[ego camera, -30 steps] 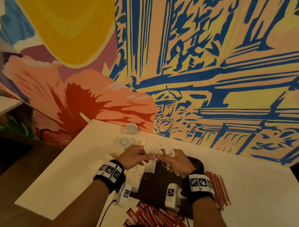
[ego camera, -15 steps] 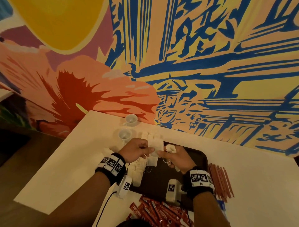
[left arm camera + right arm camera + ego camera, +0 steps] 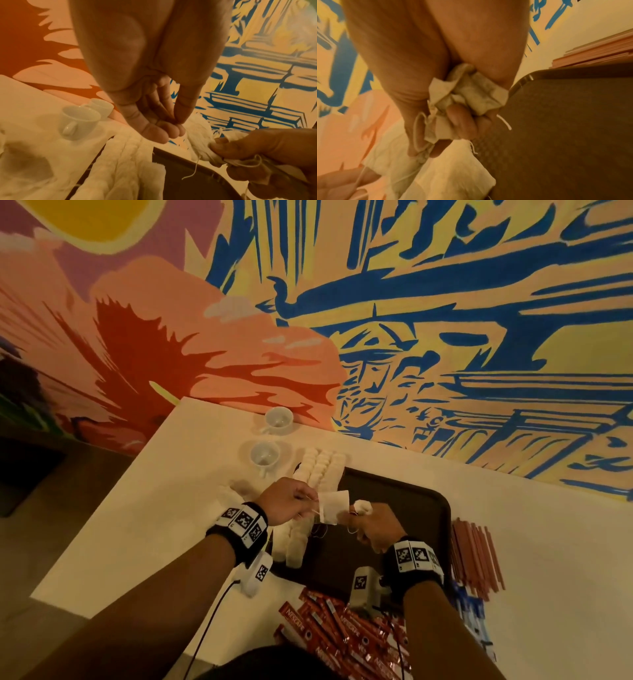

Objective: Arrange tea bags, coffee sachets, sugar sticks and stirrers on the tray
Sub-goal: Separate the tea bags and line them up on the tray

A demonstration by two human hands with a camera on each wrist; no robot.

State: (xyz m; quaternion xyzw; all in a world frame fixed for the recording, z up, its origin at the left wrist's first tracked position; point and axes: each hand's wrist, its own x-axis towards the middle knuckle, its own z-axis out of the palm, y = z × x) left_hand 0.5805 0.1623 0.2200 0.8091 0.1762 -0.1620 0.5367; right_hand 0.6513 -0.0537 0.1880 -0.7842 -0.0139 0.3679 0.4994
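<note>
Tea bag (image 3: pixel 334 506) hangs between both hands over the tray's (image 3: pixel 424 508) left-far corner, at 11 o'clock of the tray centre. Left hand (image 3: pixel 284 505) is at 9 o'clock of the bag, right hand (image 3: pixel 371 527) at 3 o'clock; each touches it, so neither is clearly nearer. Bag looks like a flat white paper square, slightly crumpled, face tilted toward the head camera, with a thin string (image 3: pixel 190 174) trailing down.

Left hand: thumb and fingertips (image 3: pixel 178 119) pinched narrow on the string or the bag's edge; I cannot tell which. Right hand: curled tight round a crumpled bunch of tea bags (image 3: pixel 469 97) with loops of string, its thumb and forefinger also nipping the hanging bag's corner.

Rows of laid tea bags (image 3: pixel 318 470) run along the tray's left edge, long axis 12-to-6. My read: the free slot is at 6 o'clock of the held bag, so the move is down and slightly near. Strings look tangled; separation likely needed first.

Coffee sachets (image 3: pixel 346 635) lie off the tray at 6 o'clock, stirrers (image 3: pixel 476 556) at 3 o'clock.
</note>
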